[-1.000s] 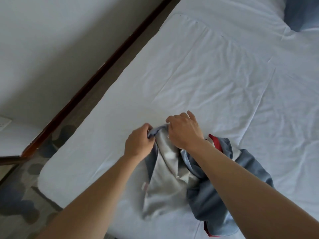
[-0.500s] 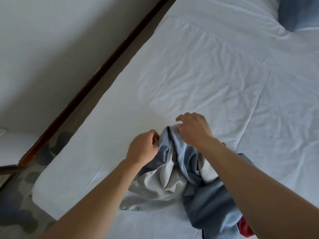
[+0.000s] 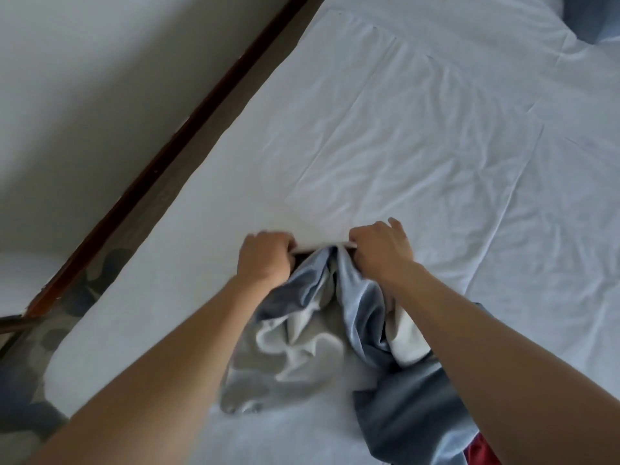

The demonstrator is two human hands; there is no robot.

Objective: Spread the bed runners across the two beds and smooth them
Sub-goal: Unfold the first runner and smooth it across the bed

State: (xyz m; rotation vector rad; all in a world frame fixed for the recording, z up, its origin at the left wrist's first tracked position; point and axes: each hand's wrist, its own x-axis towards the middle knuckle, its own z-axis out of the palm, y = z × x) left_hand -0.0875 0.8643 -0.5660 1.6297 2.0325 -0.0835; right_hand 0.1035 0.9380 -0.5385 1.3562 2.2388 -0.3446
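Step in hand, as judged: opening out the bunched bed runner (image 3: 322,333) ahead of spreading. Left hand (image 3: 265,260) and right hand (image 3: 380,251) both clenched on one edge of the cloth, close together, knuckles up. Runner heaped on the white bed (image 3: 402,146) at 6 o'clock of the frame, grey-blue face and pale lining mixed, a red patch (image 3: 479,453) at 5 o'clock. Next move likely: draw hands apart along the edge, then carry it toward 12 o'clock. Open sheet from 12 to 3 o'clock, creased. Bed edge at 9 to 10 o'clock, narrow floor gap and dark skirting (image 3: 174,152) beyond; little room there. Second bed not in view.
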